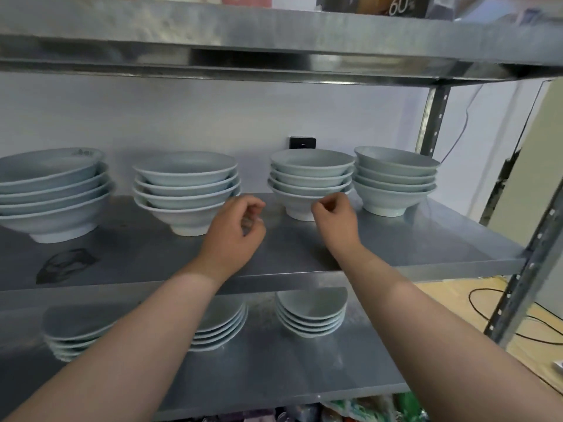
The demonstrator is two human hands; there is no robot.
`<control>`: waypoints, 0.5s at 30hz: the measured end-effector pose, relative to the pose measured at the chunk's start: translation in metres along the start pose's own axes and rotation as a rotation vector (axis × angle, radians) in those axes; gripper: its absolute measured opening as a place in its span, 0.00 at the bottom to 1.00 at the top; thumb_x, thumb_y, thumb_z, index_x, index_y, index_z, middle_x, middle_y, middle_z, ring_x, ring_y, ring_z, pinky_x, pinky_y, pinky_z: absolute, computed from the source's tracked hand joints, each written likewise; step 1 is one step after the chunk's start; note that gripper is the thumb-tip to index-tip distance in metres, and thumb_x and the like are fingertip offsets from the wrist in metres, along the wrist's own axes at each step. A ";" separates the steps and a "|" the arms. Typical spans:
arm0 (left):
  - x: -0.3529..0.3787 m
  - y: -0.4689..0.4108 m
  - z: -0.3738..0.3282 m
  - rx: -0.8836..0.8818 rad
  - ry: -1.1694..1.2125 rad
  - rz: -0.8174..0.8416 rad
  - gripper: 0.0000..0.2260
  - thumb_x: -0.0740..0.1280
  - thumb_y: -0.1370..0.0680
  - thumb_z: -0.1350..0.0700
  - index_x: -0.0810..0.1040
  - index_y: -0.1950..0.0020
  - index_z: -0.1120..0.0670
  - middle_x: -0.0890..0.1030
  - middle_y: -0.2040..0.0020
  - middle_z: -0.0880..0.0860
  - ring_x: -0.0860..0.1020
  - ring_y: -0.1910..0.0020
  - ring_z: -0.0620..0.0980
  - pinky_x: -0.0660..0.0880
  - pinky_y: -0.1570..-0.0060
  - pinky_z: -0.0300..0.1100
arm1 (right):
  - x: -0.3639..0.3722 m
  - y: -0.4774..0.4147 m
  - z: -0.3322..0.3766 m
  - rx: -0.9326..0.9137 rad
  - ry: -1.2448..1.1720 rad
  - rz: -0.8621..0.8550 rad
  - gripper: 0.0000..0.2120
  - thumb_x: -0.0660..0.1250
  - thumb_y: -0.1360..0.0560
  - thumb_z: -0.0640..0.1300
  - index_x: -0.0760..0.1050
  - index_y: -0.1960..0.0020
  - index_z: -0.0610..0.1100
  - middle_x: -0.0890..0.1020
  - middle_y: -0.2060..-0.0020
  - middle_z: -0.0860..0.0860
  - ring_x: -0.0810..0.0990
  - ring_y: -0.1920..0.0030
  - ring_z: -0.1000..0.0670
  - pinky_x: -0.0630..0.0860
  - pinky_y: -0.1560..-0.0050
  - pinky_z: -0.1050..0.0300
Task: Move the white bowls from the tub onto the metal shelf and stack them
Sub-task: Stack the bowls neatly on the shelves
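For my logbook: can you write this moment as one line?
left hand: empty, fingers curled | right hand: empty, fingers curled | middle shelf: four bowl stacks

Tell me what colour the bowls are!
The bowls look pale bluish white; head view.
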State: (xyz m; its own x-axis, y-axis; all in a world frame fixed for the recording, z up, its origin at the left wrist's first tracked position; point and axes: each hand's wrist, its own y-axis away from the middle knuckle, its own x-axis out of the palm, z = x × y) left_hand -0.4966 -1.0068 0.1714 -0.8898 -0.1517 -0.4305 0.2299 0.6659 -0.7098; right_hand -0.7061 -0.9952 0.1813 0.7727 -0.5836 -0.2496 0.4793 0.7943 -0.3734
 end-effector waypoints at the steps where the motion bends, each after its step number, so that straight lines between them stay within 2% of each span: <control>1: 0.017 -0.010 -0.002 -0.073 0.028 0.011 0.12 0.66 0.26 0.58 0.75 0.44 0.50 0.78 0.49 0.49 0.77 0.51 0.40 0.73 0.49 0.34 | -0.009 -0.010 -0.005 0.009 -0.003 0.001 0.09 0.67 0.28 0.45 0.74 0.50 0.42 0.81 0.56 0.48 0.78 0.55 0.48 0.71 0.54 0.56; 4: 0.058 -0.045 -0.008 -0.312 0.072 -0.015 0.20 0.67 0.30 0.50 0.72 0.39 0.51 0.77 0.42 0.50 0.77 0.46 0.46 0.73 0.43 0.41 | -0.030 -0.036 -0.017 0.007 -0.011 0.017 0.11 0.68 0.28 0.45 0.72 0.50 0.41 0.79 0.56 0.47 0.77 0.56 0.47 0.71 0.58 0.56; 6: 0.079 -0.064 -0.010 -0.439 0.107 -0.050 0.20 0.68 0.26 0.51 0.71 0.36 0.53 0.75 0.41 0.49 0.76 0.46 0.47 0.70 0.47 0.40 | -0.040 -0.052 -0.025 0.005 -0.025 0.012 0.11 0.68 0.28 0.44 0.70 0.50 0.42 0.78 0.55 0.48 0.77 0.57 0.48 0.70 0.60 0.58; 8: 0.095 -0.074 -0.008 -0.528 0.185 -0.096 0.18 0.68 0.25 0.52 0.70 0.37 0.49 0.76 0.42 0.50 0.77 0.47 0.50 0.71 0.50 0.41 | -0.047 -0.063 -0.032 0.007 -0.041 0.013 0.12 0.68 0.28 0.45 0.68 0.48 0.45 0.78 0.54 0.49 0.78 0.53 0.47 0.69 0.55 0.58; 10: 0.105 -0.076 -0.001 -0.548 0.224 -0.130 0.20 0.67 0.29 0.44 0.69 0.39 0.43 0.78 0.41 0.52 0.79 0.45 0.55 0.76 0.46 0.48 | -0.050 -0.068 -0.039 0.009 -0.062 0.068 0.14 0.68 0.26 0.45 0.67 0.44 0.47 0.76 0.54 0.54 0.78 0.49 0.47 0.69 0.51 0.58; 12: 0.109 -0.075 0.013 -0.554 0.239 -0.095 0.23 0.66 0.31 0.38 0.68 0.37 0.36 0.75 0.36 0.48 0.77 0.40 0.54 0.76 0.40 0.56 | -0.050 -0.068 -0.044 -0.002 -0.081 0.136 0.18 0.67 0.25 0.45 0.67 0.37 0.46 0.73 0.52 0.54 0.76 0.46 0.49 0.68 0.48 0.59; 15: 0.109 -0.076 0.029 -0.557 0.266 -0.049 0.23 0.67 0.31 0.36 0.68 0.37 0.30 0.72 0.32 0.42 0.74 0.35 0.50 0.72 0.35 0.55 | -0.049 -0.069 -0.045 -0.063 -0.105 0.190 0.26 0.65 0.25 0.44 0.64 0.28 0.49 0.77 0.47 0.52 0.77 0.50 0.53 0.69 0.49 0.61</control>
State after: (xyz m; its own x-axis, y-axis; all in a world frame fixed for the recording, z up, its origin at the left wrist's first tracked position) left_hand -0.5998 -1.0948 0.1618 -0.9784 -0.0516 -0.2001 0.0103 0.9549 -0.2966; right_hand -0.7954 -1.0290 0.1784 0.8875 -0.4008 -0.2273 0.2963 0.8742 -0.3847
